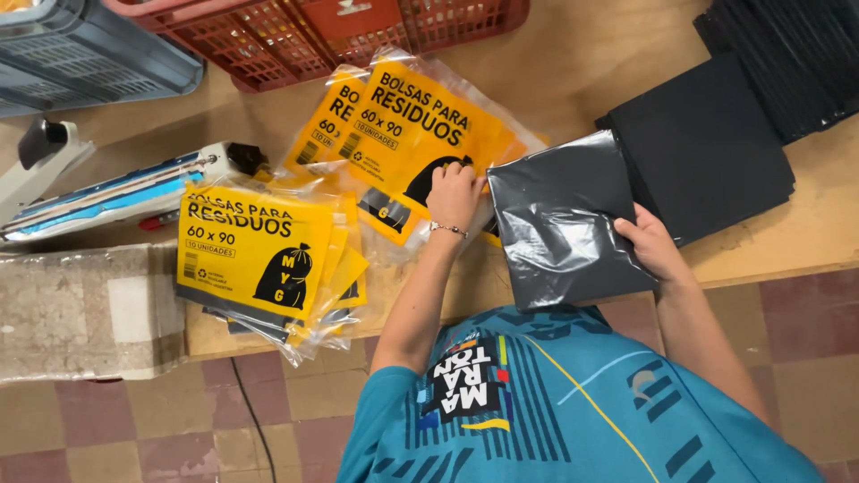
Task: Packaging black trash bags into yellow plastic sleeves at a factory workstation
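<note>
While the left hand (454, 192) presses its fingertips onto a clear packet with a yellow printed insert (413, 134), seemingly to steady it, the right hand (653, 246) pinches the edge of a folded dark grey plastic bag (555, 219), its grip closed on the glossy, creased film. The folded bag lies on the wooden surface (573, 54), between the yellow packets and a stack of black folded bags (707, 143). More yellow packets (255, 255) lie fanned at the near edge, beside a heat sealer (116, 192); a red crate (331, 31) sits behind.
</note>
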